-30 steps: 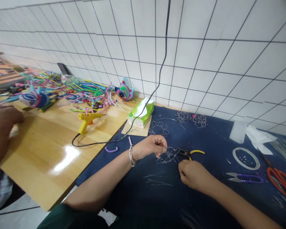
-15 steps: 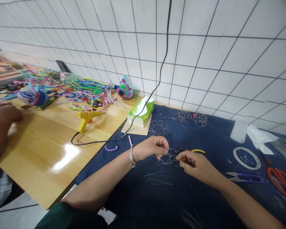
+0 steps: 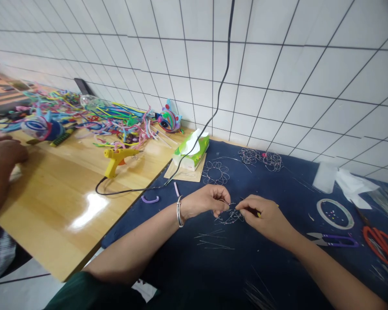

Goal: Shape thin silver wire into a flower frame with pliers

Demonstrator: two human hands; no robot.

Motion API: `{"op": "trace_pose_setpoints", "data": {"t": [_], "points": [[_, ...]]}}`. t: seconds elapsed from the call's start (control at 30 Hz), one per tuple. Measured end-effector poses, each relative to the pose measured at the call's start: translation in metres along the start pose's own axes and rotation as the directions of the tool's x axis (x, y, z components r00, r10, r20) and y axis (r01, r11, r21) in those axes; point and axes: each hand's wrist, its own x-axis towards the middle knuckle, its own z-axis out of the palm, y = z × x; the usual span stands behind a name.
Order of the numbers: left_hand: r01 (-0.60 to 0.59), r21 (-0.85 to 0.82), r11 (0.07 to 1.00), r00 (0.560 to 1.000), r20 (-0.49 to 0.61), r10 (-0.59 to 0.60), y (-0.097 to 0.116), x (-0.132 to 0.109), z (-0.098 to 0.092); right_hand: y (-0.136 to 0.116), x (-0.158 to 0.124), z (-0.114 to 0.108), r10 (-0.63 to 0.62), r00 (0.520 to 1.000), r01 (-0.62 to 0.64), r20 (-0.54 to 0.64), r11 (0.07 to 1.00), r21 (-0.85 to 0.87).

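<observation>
My left hand (image 3: 211,201), with a silver bangle at its wrist, pinches a thin looped wire piece (image 3: 228,218) between thumb and fingers. My right hand (image 3: 263,215) is closed in a pinch at the upper right side of the same wire piece. Its fingertips seem to be on the wire, though the exact strand is too fine to see. A yellow handle (image 3: 259,214) shows partly behind the right hand. Short loose wires (image 3: 214,239) lie on the dark blue cloth (image 3: 181,245) below my hands. A flower-shaped wire ring (image 3: 216,173) lies beyond the left hand.
A tissue pack (image 3: 191,150) and a yellow glue gun (image 3: 115,160) with a black cord are at left. Coiled wire shapes (image 3: 260,159) lie near the wall. Purple snips (image 3: 334,240), red-handled scissors (image 3: 380,245) and a white ring (image 3: 335,214) are at right. Another person's hand (image 3: 4,157) rests far left.
My right hand has shifted slightly left and up, its fingertips closer to the left hand at the wire piece, and now covers most of the yellow handle. The left hand stays nearly still.
</observation>
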Motion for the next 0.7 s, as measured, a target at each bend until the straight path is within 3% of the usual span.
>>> {"op": "trace_pose_setpoints", "data": {"t": [0.17,0.27,0.33,0.5,0.7], "points": [[0.008,0.004,1.000,1.000,-0.004,-0.008,0.003,-0.001,0.003,-0.002,-0.004,-0.007,-0.175,0.982,0.160,-0.073,0.972,-0.173],[0.010,0.013,1.000,1.000,0.002,-0.010,0.003,-0.001,0.004,-0.005,-0.004,-0.017,-0.354,0.930,0.287,-0.096,0.866,-0.410],[0.014,0.011,1.000,1.000,0.012,-0.014,0.003,-0.002,0.004,-0.006,0.000,-0.021,-0.434,0.900,0.348,-0.046,0.775,-0.527],[0.031,-0.028,0.999,0.999,0.023,-0.031,0.004,-0.001,0.003,-0.010,0.018,-0.019,-0.486,0.864,0.461,0.130,0.661,-0.592],[0.065,-0.053,0.996,0.998,0.013,-0.064,0.005,-0.002,0.004,-0.012,0.026,-0.016,-0.500,0.842,0.516,0.203,0.639,-0.570]]}}
